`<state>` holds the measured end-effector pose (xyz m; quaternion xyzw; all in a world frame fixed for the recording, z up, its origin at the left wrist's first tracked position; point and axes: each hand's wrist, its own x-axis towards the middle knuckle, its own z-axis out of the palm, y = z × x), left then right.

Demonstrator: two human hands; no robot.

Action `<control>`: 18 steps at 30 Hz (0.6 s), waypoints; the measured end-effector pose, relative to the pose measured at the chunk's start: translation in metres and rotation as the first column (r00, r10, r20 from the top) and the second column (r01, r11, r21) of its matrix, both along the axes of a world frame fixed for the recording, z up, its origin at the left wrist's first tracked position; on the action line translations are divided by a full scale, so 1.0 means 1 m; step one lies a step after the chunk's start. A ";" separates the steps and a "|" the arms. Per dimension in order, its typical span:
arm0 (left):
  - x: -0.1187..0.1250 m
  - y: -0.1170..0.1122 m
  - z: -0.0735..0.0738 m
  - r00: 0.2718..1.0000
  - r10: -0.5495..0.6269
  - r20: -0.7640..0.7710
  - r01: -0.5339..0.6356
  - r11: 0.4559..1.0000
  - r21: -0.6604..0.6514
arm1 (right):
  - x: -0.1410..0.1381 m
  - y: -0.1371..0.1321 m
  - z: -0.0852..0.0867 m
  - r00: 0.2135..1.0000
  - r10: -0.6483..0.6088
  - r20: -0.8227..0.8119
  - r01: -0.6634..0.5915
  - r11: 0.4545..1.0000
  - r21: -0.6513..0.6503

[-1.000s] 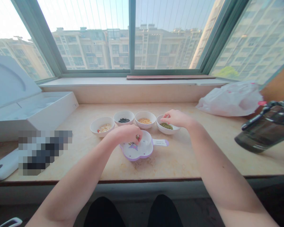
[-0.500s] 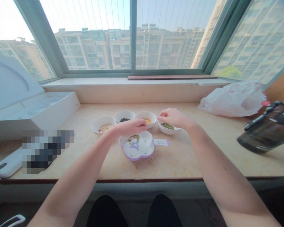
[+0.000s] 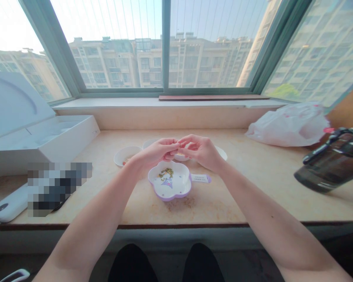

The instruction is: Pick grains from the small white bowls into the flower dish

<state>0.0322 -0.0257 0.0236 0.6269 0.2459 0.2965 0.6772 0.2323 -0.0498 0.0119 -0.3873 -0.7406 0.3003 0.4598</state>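
Observation:
My left hand (image 3: 161,150) and my right hand (image 3: 204,152) meet fingertip to fingertip above the white bowls. Both are closed in a pinch, and whatever they hold is too small to make out. Just in front of them stands a white, flower-shaped dish (image 3: 176,189) with a purple rim and a cartoon figure inside. Small green and yellow beans (image 3: 166,173) lie in its far part. At the left, a white bowl (image 3: 124,152) shows a bit of pale and reddish food. My hands largely cover the other white bowls and their contents.
A white handled tab (image 3: 200,178) sticks out right of the dish. An open white box (image 3: 67,135) stands at left, near a blurred-out dark object (image 3: 59,192). At right are a white plastic bag (image 3: 288,124) and a dark translucent jug (image 3: 323,168). Windows rise behind.
My right hand has moved left from the bowl of green beans to my left hand. My left hand has risen slightly, and their fingertips now meet.

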 end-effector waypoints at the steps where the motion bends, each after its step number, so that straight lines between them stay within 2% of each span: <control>1: 0.001 0.000 -0.001 1.000 0.011 0.007 -0.011 1.000 -0.007 | -0.001 0.000 -0.001 1.000 -0.023 -0.003 0.023 1.000 -0.002; 4: 0.006 0.001 -0.005 0.998 0.062 0.011 -0.061 0.998 -0.016 | -0.001 0.001 -0.004 0.996 -0.092 0.008 0.092 0.996 0.018; 8: 0.009 0.000 -0.005 0.994 0.109 -0.015 -0.109 0.994 0.004 | 0.000 0.004 -0.007 0.986 -0.157 0.055 0.150 0.982 0.114; 10: 0.009 -0.001 -0.003 0.992 0.114 -0.045 -0.111 0.992 0.051 | 0.002 0.005 -0.007 0.981 -0.179 0.082 0.165 0.974 0.154; 12: 0.007 -0.001 0.000 0.977 0.153 -0.150 -0.126 0.977 0.172 | 0.006 0.007 -0.005 0.973 -0.202 0.114 0.179 0.967 0.183; 14: 0.004 0.000 0.000 0.912 0.244 -0.329 -0.110 0.919 0.378 | 0.012 0.009 -0.002 0.961 -0.224 0.159 0.191 0.961 0.200; 15: 0.002 0.001 -0.001 0.858 0.287 -0.426 -0.051 0.873 0.485 | 0.016 0.011 0.001 0.952 -0.239 0.189 0.201 0.959 0.199; 16: 0.001 0.002 -0.003 0.795 0.317 -0.518 0.042 0.822 0.568 | 0.020 0.012 0.003 0.940 -0.257 0.225 0.216 0.958 0.190; 18: -0.001 0.003 -0.009 0.667 0.340 -0.663 0.259 0.728 0.635 | 0.030 0.015 0.009 0.904 -0.300 0.305 0.264 0.952 0.155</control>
